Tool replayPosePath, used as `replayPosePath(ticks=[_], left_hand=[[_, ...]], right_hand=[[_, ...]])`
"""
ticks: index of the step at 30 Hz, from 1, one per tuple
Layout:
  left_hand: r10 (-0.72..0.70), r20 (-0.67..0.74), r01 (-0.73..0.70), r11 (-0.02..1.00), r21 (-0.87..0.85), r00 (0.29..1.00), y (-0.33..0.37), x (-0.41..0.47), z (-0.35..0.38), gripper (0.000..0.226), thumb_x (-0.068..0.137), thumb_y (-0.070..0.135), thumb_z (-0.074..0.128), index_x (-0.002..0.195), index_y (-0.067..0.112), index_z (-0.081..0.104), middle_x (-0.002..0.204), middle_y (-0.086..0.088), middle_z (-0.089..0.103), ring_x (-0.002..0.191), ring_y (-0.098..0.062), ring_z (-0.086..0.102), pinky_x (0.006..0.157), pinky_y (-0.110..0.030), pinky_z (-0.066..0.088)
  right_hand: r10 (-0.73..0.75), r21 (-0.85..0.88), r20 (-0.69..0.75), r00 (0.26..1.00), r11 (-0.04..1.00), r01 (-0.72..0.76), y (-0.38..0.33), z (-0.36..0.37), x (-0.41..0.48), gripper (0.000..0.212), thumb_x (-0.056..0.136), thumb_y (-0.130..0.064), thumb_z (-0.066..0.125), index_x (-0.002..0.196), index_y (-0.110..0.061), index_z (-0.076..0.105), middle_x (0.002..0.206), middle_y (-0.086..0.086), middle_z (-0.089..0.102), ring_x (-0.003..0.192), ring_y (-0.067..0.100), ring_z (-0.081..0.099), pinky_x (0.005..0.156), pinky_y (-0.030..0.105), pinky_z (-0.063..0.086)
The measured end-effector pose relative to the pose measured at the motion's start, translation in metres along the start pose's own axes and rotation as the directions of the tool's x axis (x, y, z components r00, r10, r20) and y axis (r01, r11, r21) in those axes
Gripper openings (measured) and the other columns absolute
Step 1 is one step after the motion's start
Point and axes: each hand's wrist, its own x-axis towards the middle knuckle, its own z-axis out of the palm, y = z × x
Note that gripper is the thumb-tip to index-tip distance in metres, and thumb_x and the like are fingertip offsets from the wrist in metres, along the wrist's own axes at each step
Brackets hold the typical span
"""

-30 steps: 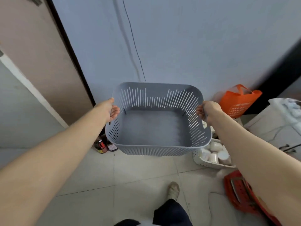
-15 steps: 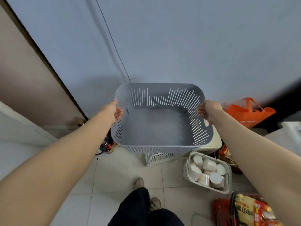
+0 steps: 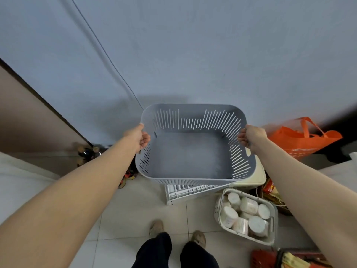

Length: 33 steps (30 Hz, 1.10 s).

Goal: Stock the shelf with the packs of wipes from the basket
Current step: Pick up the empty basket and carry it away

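The basket [image 3: 191, 122] hangs between the 2 hands, held clear of the floor and close to the wall beyond the fingertips. The left hand [image 3: 138, 139] grips the left rim with its fingers curled over into the inside. The right hand [image 3: 251, 137] grips the right rim the same way. Both arms are stretched well forward.

The basket floor is bare: no packs of wipes show in it, and no shelf is in view. So the stocking looks finished, and the step in hand is most likely setting the empty basket down.

To do that well:

1. Hold the 2 rims level, so the light, slotted shell does not twist between the grips.
2. Choose the landing spot first. A white slatted piece [image 3: 185, 192] and a cream block [image 3: 251, 176] lie right under the basket, below the right hand. Landing half on them would leave it tilted.
3. Mind the bin [image 3: 218, 208] of tubs [image 3: 249, 206] under the right forearm and the bottles [image 3: 87, 151] under the left forearm. Lower straight down between them, or step back to open tile.
4. The orange bag [image 3: 301, 140] sits just beyond the right hand, so do not swing that way.
5. Let go with both hands together only once the base sits flat.
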Motion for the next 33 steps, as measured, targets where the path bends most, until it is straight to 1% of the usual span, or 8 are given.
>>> replayPosePath(ticks=[6,8,11,15,21,26,30,33], left_hand=[[-0.009,-0.032,0.009,1.000,0.018,0.999,-0.016,0.019,0.023,0.038,0.094,0.039,0.050,0.073,0.008,0.054,0.067,-0.006,0.058,0.057,-0.014,0.054,0.054,-0.023,0.043],[-0.007,-0.038,0.008,1.000,0.011,0.999,-0.024,0.026,0.028,0.038,0.094,0.039,0.050,0.073,0.008,0.054,0.067,-0.006,0.057,0.056,-0.013,0.054,0.055,-0.023,0.043],[-0.012,-0.004,0.012,1.000,0.011,1.000,-0.033,0.033,0.036,0.040,0.096,0.039,0.046,0.071,0.008,0.052,0.057,-0.004,0.057,0.048,-0.012,0.054,0.056,-0.023,0.041],[-0.041,0.017,0.041,0.999,0.001,0.999,-0.043,0.041,0.040,0.040,0.094,0.041,0.049,0.074,0.007,0.054,0.067,-0.005,0.054,0.057,-0.014,0.051,0.060,-0.025,0.043],[-0.048,0.013,0.048,0.999,0.006,0.999,-0.052,0.053,0.043,0.038,0.094,0.039,0.050,0.076,0.006,0.056,0.069,-0.006,0.055,0.059,-0.015,0.052,0.061,-0.026,0.045],[-0.026,-0.007,0.026,1.000,0.005,1.000,-0.056,0.059,0.046,0.037,0.095,0.038,0.049,0.076,0.006,0.055,0.071,-0.006,0.056,0.060,-0.015,0.053,0.062,-0.026,0.045],[-0.010,-0.007,0.010,1.000,0.018,1.000,-0.056,0.062,0.048,0.036,0.095,0.036,0.049,0.076,0.006,0.055,0.070,-0.007,0.056,0.059,-0.015,0.053,0.060,-0.026,0.045],[0.005,0.013,-0.006,0.998,0.061,1.000,-0.055,0.067,0.049,0.037,0.097,0.036,0.046,0.077,0.005,0.054,0.072,-0.008,0.056,0.060,-0.016,0.053,0.059,-0.026,0.043]], right_hand=[[0.006,-0.033,0.033,0.999,0.999,-0.005,0.014,0.000,0.034,0.037,0.098,-0.024,0.037,0.064,-0.012,0.045,0.055,0.006,0.046,0.038,0.014,0.042,0.034,0.017,0.031],[0.003,-0.031,0.047,0.999,1.000,-0.002,0.019,0.000,0.042,0.036,0.098,-0.024,0.038,0.066,-0.011,0.048,0.057,0.007,0.048,0.041,0.015,0.043,0.037,0.020,0.033],[0.005,-0.039,0.043,0.999,0.999,-0.003,0.027,-0.001,0.054,0.031,0.099,-0.022,0.039,0.076,-0.007,0.054,0.061,0.009,0.052,0.048,0.016,0.047,0.046,0.023,0.037],[0.027,-0.023,0.069,0.997,0.999,-0.025,0.039,-0.003,0.066,0.032,0.100,-0.023,0.038,0.075,-0.008,0.052,0.059,0.007,0.050,0.047,0.015,0.044,0.046,0.023,0.034],[0.046,0.028,0.128,0.991,0.998,-0.050,0.046,0.000,0.073,0.032,0.100,-0.025,0.037,0.075,-0.010,0.049,0.061,0.006,0.046,0.050,0.013,0.041,0.049,0.021,0.032],[0.039,0.000,0.122,0.992,0.999,-0.039,0.049,0.004,0.076,0.030,0.101,-0.026,0.038,0.086,-0.005,0.054,0.064,0.007,0.051,0.054,0.014,0.046,0.053,0.022,0.038],[0.051,0.020,0.154,0.987,0.998,-0.054,0.052,0.005,0.078,0.027,0.101,-0.025,0.037,0.098,-0.002,0.051,0.066,0.009,0.050,0.055,0.014,0.045,0.053,0.022,0.037],[0.009,0.014,0.169,0.986,1.000,-0.012,0.054,0.002,0.080,0.029,0.101,-0.024,0.038,0.104,0.001,0.053,0.070,0.010,0.053,0.058,0.015,0.048,0.055,0.023,0.040]])
